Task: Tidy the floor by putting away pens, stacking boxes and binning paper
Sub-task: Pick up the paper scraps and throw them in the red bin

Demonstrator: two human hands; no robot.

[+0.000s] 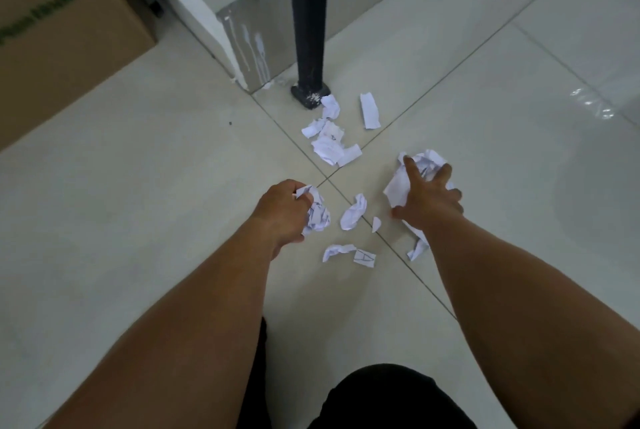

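Two hands on paper and many scraps loose, so the main risk is overfilling: the left hand [282, 206] already has a full wad [318, 215], and grabbing more with it likely squeezes bits back onto the floor [138, 186]. The large sheet [401, 186] under the right hand [429, 203] is only half crumpled, with a tail trailing past the wrist. Lifted without balling it first, it probably flops or drops. The cluster [329, 142] by the black table leg [308, 30] and the strip [370, 110] beyond sit farther out and are easy to miss. The strip lies flat on tile, awkward to pick off. No bin or pens in view, so carry path unknown. Cardboard box [52, 30] is far left, well apart. Left hand: fingers curled tight round the wad, can't tell if it touches the floor. Right hand: fingers spread wide, index straight, palm over the sheet, not closed round it. A scrap [354, 213] and a sliver [376, 224] lie between the hands.
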